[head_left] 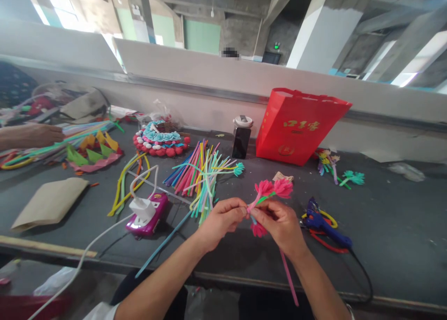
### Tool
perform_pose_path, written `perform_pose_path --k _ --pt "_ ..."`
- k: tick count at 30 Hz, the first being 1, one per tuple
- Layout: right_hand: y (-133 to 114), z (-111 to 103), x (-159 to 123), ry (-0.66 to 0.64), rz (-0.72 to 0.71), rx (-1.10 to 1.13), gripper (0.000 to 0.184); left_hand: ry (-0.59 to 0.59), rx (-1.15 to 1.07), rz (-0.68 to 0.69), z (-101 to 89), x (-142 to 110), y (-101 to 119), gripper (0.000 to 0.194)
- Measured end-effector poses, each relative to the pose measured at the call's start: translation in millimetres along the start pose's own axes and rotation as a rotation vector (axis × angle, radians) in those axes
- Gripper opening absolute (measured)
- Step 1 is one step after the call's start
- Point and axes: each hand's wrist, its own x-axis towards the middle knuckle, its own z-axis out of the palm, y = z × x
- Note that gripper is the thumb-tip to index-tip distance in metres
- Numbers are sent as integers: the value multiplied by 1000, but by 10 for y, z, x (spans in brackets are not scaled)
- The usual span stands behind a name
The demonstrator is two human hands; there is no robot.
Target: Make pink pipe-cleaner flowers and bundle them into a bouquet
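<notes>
My left hand and my right hand meet over the table's front half, both pinching a small bunch of pink pipe-cleaner flowers. Two fluffy pink heads stand above my fingers, with a green stem between them. Another pink head hangs below the grip. A long pink pipe cleaner trails down beneath my right hand. Just right of that hand lies a blue glue gun. Behind my left hand is a pile of multicoloured pipe cleaners, a teal flower at its right end.
A red paper bag stands at the back, beside a cup and a phone. Finished small flowers lie right of it. A purple power strip with a cable sits left. A co-worker's hand reaches in from far left.
</notes>
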Motion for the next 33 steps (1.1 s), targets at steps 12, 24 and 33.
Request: perform_pose_path --k 12,24,33 --pt "54 -8 -21 -36 -10 126 19 -242 -303 -192 -8 1 -72 16" --pt "89 195 -34 148 126 102 25 263 929 703 20 16 -273 17" --pt "107 240 -35 175 169 314 22 272 484 511 44 65 -245 28"
